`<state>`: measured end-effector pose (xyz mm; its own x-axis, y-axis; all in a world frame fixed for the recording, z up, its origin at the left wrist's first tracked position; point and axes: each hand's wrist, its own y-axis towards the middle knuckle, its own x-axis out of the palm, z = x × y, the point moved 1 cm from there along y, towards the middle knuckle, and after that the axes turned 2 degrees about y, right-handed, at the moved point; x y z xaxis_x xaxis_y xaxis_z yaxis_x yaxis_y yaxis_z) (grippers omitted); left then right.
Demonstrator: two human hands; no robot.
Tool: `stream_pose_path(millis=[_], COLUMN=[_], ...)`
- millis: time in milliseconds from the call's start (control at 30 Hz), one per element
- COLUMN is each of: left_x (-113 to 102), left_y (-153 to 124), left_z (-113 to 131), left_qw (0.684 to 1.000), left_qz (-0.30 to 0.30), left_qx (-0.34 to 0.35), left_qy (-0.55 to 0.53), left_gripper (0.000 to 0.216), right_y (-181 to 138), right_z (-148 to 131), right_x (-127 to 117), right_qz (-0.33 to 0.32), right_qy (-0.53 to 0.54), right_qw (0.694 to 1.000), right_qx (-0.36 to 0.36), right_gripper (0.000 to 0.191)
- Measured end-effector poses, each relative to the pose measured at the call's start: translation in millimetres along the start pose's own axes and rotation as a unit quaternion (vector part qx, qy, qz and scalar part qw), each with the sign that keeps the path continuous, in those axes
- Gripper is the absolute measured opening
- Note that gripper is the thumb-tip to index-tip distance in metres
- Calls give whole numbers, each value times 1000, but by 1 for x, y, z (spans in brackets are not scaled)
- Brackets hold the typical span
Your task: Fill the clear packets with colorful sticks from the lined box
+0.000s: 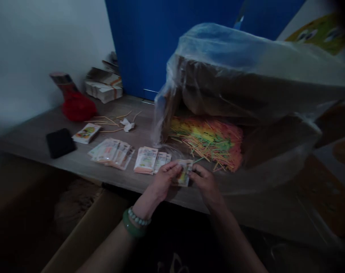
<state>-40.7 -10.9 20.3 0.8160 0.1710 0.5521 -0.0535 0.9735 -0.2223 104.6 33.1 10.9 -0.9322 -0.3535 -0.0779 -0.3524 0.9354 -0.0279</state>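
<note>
My left hand [164, 181] and my right hand [204, 183] are both closed on a small printed paper packet [184, 173] at the near edge of the wooden table [32, 132]. The left wrist wears a green bangle and a bead bracelet. Just beyond the hands, a heap of thin coloured sticks [210, 141] lies inside a cardboard box lined with a clear plastic bag [246, 72]. Left of my hands lie two fanned piles of similar packets [146, 160], [112, 152].
A black wallet-like item [60, 142], a small printed box [86, 133], loose plain sticks [109, 122], a red net bag [77, 106] and stacked packets [104, 85] sit on the table's left. A blue door stands behind. An open carton [84, 235] lies below the table.
</note>
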Motion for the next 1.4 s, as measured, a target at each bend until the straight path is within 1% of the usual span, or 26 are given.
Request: stream_pose_path(millis=[67,100,167,233,300,367,400,433,467,500,567,600,633,667,700,767,800,833,900,967,1000,1067,1167,1233,1333,1400], left_x=[0,-1,-5,-13,-28,-50,-65,-80,-96,-112,-141,-153,-163,-170,-176,-180,-179,-178,-173,-165,-160,-148,-126,-111,-85,-66], left_y=[-2,-3,-5,-10,-17,-23,-24,-24,-21,-17,-6,0,6,10,13,12,10,7,0,-5,-7,-10,-10,-7,0,4], left_z=[-1,0,5,18,37,62,75,89,102,113,129,134,136,137,137,134,132,130,124,115,110,98,81,71,57,50], left_qw=[1000,999,996,986,971,955,944,919,883,833,713,662,618,585,559,527,521,521,541,582,606,661,748,811,913,961], left_qz=[-1,0,14,39,73,119,149,195,234,278,366,391,409,420,426,439,445,447,438,412,395,358,297,265,195,130], left_qx=[15,25,61,118,162,183,190,212,223,230,214,189,160,136,122,132,156,186,252,311,330,345,308,250,134,72], left_qy=[16,26,62,113,160,200,225,268,339,418,558,611,652,681,701,715,712,703,672,629,606,562,508,458,331,233], left_gripper=[44,43,37,30,25,21,21,20,20,22,29,30,31,31,32,34,35,35,31,26,24,21,22,26,42,43], right_y=[0,0,0,1,1,5,8,11,16,22,35,41,47,52,57,63,65,66,68,68,68,66,56,47,34,33], right_z=[1,1,-3,-7,-9,-8,-8,-7,-7,-8,-10,-12,-14,-15,-16,-15,-12,-10,-4,0,0,-1,-10,-16,-18,-14], right_x=[4,8,18,30,43,55,61,67,74,81,98,107,115,123,129,137,138,137,134,130,128,123,112,103,91,82], right_qz=[16,13,-14,-49,-82,-100,-97,-85,-66,-46,-18,-13,-12,-12,-13,-10,-4,6,39,62,62,46,34,48,62,28], right_qy=[-22,-26,-27,-29,-41,-60,-80,-110,-150,-199,-299,-344,-382,-410,-428,-430,-418,-401,-371,-359,-365,-391,-411,-372,-217,-96], right_qw=[1000,999,999,997,994,992,991,989,985,977,953,939,924,912,904,902,907,914,926,930,929,919,911,927,971,992], right_qx=[-8,-16,-33,-52,-56,-48,-46,-49,-54,-57,-42,-24,-7,3,12,37,52,65,63,36,29,30,13,-29,-82,-80], right_gripper=[25,25,21,19,18,18,16,14,12,10,10,13,17,22,27,34,36,37,38,37,34,25,26,26,20,15])
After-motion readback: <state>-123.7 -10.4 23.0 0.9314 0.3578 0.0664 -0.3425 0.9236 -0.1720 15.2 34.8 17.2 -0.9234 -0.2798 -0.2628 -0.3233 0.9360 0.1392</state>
